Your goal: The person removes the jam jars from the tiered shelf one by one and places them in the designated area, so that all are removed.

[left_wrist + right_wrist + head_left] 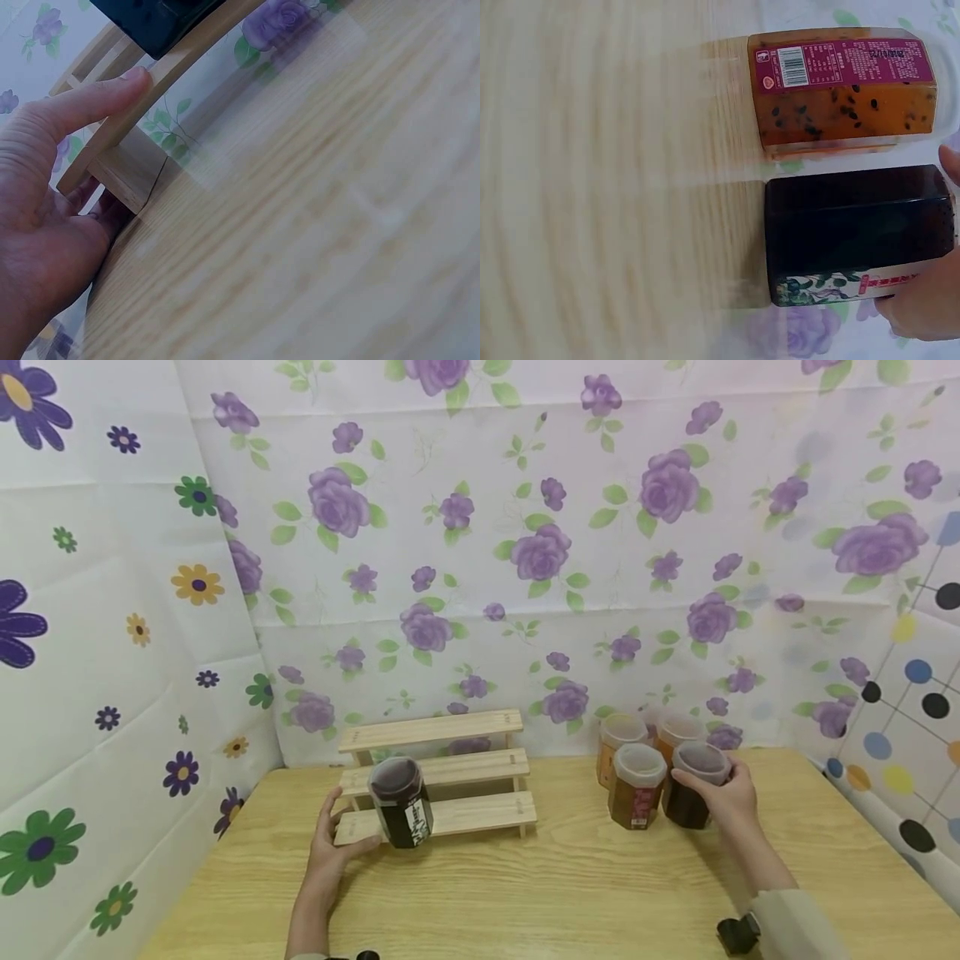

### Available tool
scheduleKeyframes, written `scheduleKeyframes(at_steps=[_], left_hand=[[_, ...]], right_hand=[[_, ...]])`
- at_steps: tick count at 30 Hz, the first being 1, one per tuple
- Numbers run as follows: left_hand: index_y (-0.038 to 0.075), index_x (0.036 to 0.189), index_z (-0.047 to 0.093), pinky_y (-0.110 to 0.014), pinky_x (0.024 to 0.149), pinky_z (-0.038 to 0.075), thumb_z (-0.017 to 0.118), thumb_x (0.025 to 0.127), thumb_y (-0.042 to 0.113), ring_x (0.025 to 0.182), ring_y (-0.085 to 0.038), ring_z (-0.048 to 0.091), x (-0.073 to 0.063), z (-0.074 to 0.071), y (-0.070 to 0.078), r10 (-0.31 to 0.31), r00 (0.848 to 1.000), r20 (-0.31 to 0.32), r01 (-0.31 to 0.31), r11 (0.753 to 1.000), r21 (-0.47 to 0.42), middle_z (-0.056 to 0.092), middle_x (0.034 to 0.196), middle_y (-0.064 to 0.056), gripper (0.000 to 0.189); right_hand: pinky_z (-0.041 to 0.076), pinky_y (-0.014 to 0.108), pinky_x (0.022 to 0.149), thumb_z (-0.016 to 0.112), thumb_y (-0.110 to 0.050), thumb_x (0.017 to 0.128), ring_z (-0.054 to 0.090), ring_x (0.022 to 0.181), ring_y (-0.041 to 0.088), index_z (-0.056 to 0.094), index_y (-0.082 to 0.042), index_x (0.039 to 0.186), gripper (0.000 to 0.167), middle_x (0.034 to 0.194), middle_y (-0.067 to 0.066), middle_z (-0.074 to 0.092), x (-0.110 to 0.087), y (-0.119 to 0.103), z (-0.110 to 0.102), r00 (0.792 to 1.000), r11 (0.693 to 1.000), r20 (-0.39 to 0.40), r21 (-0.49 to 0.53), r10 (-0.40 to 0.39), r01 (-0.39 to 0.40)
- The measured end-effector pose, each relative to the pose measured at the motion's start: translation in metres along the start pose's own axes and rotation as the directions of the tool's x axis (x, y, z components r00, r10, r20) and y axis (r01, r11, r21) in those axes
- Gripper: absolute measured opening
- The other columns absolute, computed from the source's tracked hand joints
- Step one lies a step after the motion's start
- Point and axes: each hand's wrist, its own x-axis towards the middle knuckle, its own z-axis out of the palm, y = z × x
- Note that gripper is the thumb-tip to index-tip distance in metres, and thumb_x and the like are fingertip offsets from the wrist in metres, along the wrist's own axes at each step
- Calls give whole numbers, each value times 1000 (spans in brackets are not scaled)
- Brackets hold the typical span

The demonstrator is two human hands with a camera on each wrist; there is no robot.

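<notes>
My left hand point(327, 849) grips the left end of a three-step wooden rack point(480, 814). In the left wrist view its thumb point(112, 96) lies along the bottom step, with the other fingers curled behind the end. A dark jar point(405, 817) with a white label stands tilted-looking on that bottom step, beside the thumb. At the right, my right hand point(733, 793) holds a second dark jar point(855, 225) round its upper part, with thumb and fingers on opposite sides. Just left of it stands an amber jar point(847, 112) with dark seeds and a purple label.
Two more orange jars, one at the back left point(617, 750) and one at the back right point(675, 731), stand behind the front pair. The wooden table point(540, 902) meets a floral cloth point(465, 577) at its back. Patterned cloths also hang at both sides.
</notes>
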Motion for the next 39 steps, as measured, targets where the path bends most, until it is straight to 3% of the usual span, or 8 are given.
scheduleKeyframes(at_steps=[7, 11, 17, 26, 31, 34, 39], left_hand=[[34, 157, 9, -60, 118, 14, 79, 77, 0, 143, -39, 20, 1, -3, 0, 0, 1000, 1, 0, 1000, 9, 23, 156, -20, 111], [34, 157, 9, -59, 118, 15, 79, 77, 1, 143, -39, 20, 0, -6, 1, 1, 1000, -3, -1, 1000, 9, 22, 157, -20, 111], [34, 157, 9, -56, 117, 18, 78, 77, 1, 143, -38, 21, -1, -11, 1, 1, 1000, -19, -1, 1000, 7, 22, 157, -20, 111], [33, 157, 9, -51, 114, 22, 79, 77, 1, 140, -37, 27, -2, -8, -4, -3, 1000, -19, 3, 1000, 7, 23, 156, -20, 111], [32, 157, 10, -53, 116, 19, 79, 76, -1, 140, -38, 26, -1, -4, -5, 6, 1000, -20, -6, 1000, -5, 25, 155, -21, 111], [32, 157, 12, -56, 118, 15, 79, 75, -1, 141, -39, 25, 1, -2, -6, 10, 1000, -20, -10, 1000, -10, 25, 155, -22, 111], [34, 156, 12, -56, 117, 19, 80, 75, 2, 141, -39, 27, 3, -2, -5, 17, 1000, -10, -17, 1000, 4, 26, 156, -20, 111]], right_hand=[[29, 51, 116, 68, -46, 88, 26, 144, 38, 12, -3, 156, 97, 159, 23, 22, -3, -18, -9, 995, 993, 63, -76, -82, 87], [20, 46, 121, 67, -39, 91, 19, 149, 36, 15, -3, 155, 90, 161, 20, 20, -9, -47, -9, 981, 983, 68, -13, -182, 183], [22, 45, 121, 67, -35, 92, 22, 148, 35, 21, -6, 155, 84, 160, 17, 25, -25, -89, 12, 952, 963, 146, 32, -269, 267], [24, 46, 120, 71, -30, 89, 28, 147, 32, 29, -3, 151, 80, 157, 15, 33, -45, -96, 81, 896, 955, 330, 101, -297, 279], [25, 45, 120, 73, -21, 87, 35, 143, 32, 38, -3, 146, 71, 151, 17, 42, -61, -93, 131, 869, 949, 384, 174, -313, 264], [32, 46, 117, 76, -20, 83, 44, 136, 33, 44, -3, 141, 68, 142, 18, 50, -73, -93, 162, 850, 944, 415, 195, -324, 265], [43, 46, 108, 80, -23, 80, 54, 126, 34, 48, -3, 138, 69, 134, 17, 58, -98, -90, 213, 788, 934, 502, 203, -357, 295]])
